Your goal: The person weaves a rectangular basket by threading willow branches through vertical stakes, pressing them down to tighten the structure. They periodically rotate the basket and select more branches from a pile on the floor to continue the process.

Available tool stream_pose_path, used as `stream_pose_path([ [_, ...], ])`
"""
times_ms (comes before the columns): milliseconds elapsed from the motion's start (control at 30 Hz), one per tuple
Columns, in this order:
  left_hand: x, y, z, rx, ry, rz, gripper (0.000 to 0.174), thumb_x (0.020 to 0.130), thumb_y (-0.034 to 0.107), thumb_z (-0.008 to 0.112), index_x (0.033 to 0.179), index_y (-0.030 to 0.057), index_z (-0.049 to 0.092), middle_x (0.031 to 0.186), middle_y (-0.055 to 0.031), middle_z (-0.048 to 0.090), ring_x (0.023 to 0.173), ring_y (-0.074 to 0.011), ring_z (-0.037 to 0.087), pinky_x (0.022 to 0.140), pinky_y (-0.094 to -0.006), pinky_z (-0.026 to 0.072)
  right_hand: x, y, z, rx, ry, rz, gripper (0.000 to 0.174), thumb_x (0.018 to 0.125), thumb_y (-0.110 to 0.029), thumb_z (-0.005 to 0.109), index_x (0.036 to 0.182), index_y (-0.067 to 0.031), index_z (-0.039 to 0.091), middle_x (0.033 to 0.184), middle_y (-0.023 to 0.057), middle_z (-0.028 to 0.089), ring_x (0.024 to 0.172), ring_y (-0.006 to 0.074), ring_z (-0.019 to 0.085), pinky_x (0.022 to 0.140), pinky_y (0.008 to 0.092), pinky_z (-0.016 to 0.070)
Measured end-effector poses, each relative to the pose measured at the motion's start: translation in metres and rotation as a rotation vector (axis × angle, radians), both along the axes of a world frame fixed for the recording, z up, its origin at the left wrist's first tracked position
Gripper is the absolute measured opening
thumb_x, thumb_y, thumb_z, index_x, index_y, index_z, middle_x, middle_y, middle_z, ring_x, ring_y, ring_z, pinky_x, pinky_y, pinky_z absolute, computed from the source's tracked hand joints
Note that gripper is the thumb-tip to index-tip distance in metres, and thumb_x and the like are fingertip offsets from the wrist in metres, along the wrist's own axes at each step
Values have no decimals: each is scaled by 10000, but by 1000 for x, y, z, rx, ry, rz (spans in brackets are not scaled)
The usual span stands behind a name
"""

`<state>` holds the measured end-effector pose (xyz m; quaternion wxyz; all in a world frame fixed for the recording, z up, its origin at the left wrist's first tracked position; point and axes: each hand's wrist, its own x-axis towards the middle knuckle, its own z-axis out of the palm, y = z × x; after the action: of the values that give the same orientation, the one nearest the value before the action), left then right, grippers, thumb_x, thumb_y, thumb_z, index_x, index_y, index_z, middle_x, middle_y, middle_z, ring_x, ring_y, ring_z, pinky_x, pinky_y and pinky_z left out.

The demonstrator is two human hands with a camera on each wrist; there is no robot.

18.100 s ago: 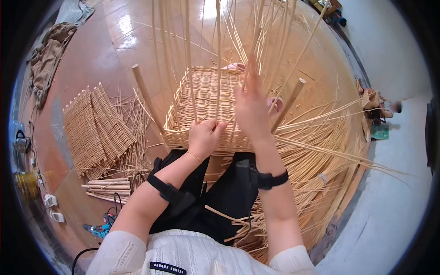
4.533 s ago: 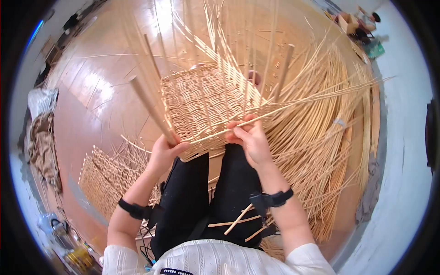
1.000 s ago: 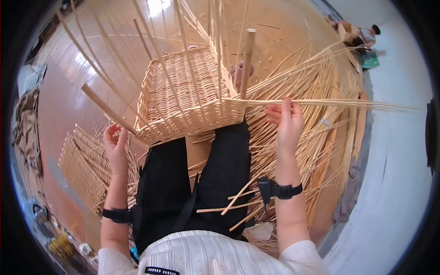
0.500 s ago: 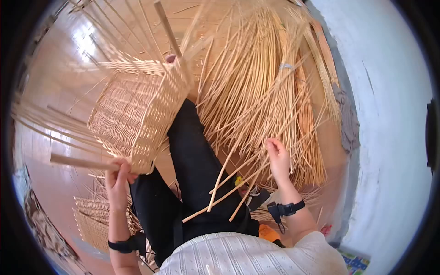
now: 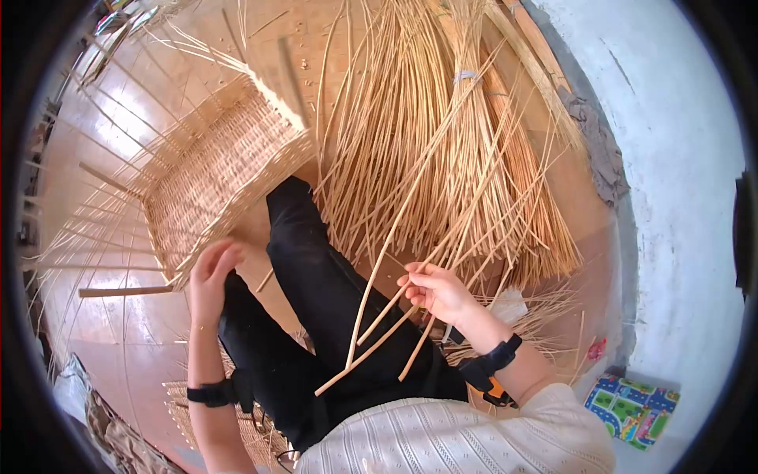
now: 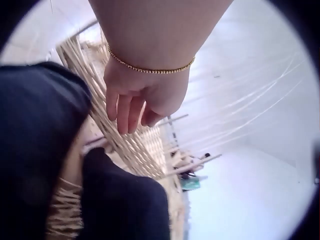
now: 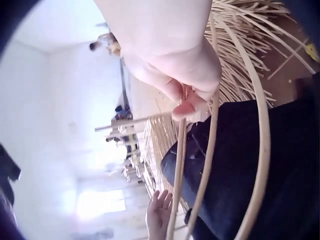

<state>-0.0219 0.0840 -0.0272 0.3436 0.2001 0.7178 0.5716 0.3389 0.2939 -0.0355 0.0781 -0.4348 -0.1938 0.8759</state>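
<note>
A half-woven wicker basket (image 5: 213,170) with tall upright stakes leans at the left, its near side by the person's knees. My left hand (image 5: 212,283) is beside its near corner, fingers loosely bent and holding nothing. In the left wrist view that hand (image 6: 145,97) hangs in front of the woven side (image 6: 125,145). My right hand (image 5: 437,294) pinches a pale cane (image 5: 383,321) between thumb and fingers, above the right thigh. The right wrist view shows the pinched cane (image 7: 178,165) running down from the fingertips, with other canes (image 7: 262,135) alongside.
A large tied bundle of canes (image 5: 403,134) spreads over the floor ahead, its ends reaching the lap. Thick wooden posts (image 5: 126,291) stick out from the basket corners. Woven panels (image 5: 185,411) lie at lower left. A wall (image 5: 671,213) and a printed mat (image 5: 632,407) are at right.
The head view has turned right. My left hand has let go of the basket's corner. My right hand has left the canes at the basket rim, come to the loose ends and pinched a cane.
</note>
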Motion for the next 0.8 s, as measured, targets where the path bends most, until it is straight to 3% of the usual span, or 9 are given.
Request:
stream_pose_path([
  [100,-28,-99,-58,-76,83,303,222,975,125,572,1089,-56,627,968,-112,677,902,-172,662,807,-287,541,-8,-19,10,359,-245,61,180,1004,-215,531,1023,-38,506,919,176,681,592,144,646,481,236,518],
  [200,-7,-140,-46,-224,137,318,188,972,132,570,1033,-33,637,884,-85,673,818,-144,650,723,-266,521,-3,-26,20,366,-333,175,215,1002,-238,542,976,-27,512,804,149,674,546,143,631,444,236,496],
  [300,54,-95,13,-172,-123,-12,189,966,171,589,991,-8,645,815,-71,673,749,-134,653,688,-264,522,-6,-33,29,389,-307,124,263,989,-285,572,928,-36,516,707,90,633,499,124,588,436,223,464],
  [400,104,-36,43,-268,-440,-458,381,978,330,596,956,-42,672,824,-85,700,775,-137,669,724,-278,545,-12,-35,38,419,-311,182,313,979,-330,589,905,-30,535,676,82,633,487,125,590,419,219,452],
  [500,142,0,35,-237,-318,-734,290,987,232,590,1059,-46,637,822,-45,665,739,-107,622,716,-243,515,-12,-38,45,170,-370,569,360,983,-336,575,851,-1,585,626,90,638,467,130,606,374,212,423],
  [633,147,0,30,-131,-471,-547,160,947,90,610,1029,-47,599,810,-55,658,705,-87,607,659,-240,500,-23,-27,57,174,-326,752,363,1011,-333,514,924,2,625,615,86,632,451,127,583,393,215,431],
  [700,138,-13,46,-35,-592,-338,121,929,57,617,1014,-24,588,787,-41,654,695,-81,607,624,-250,499,-46,-22,67,286,-262,676,389,1016,-361,501,1036,4,632,657,88,637,465,114,574,422,209,443],
  [733,131,-22,51,-57,-365,-448,145,916,66,627,1049,11,606,741,-60,646,660,-134,633,602,-298,511,-62,-19,73,289,-247,711,389,1016,-361,501,1036,4,632,657,88,637,465,114,574,422,209,443],
  [800,116,-39,56,77,94,-526,195,897,86,668,1080,35,624,764,-104,654,648,-219,644,606,-323,523,-101,-16,81,420,-58,480,471,1002,-460,496,1050,-6,613,712,63,634,548,90,610,467,188,454],
])
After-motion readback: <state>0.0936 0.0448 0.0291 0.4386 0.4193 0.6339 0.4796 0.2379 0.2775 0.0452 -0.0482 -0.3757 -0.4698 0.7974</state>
